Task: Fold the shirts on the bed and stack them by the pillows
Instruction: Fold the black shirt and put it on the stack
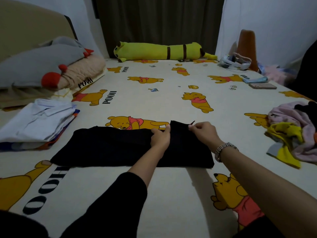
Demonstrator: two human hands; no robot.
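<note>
A black shirt [109, 148] lies flat across the bed [154, 93] in front of me, folded into a long band. My left hand [160, 137] pinches its far edge near the middle. My right hand [204, 131] pinches the raised sleeve part just to the right. A stack of folded shirts [37, 122], white on top, sits at the left beside the pillows [42, 69]. A heap of unfolded clothes [291, 133], pink, yellow and black, lies at the right edge.
A long yellow plush toy [163, 51] lies along the far edge by the dark curtain. A phone [262, 86], a blue cloth [255, 79] and a headset-like device [235, 63] sit at the far right. An orange cone [247, 47] stands behind them.
</note>
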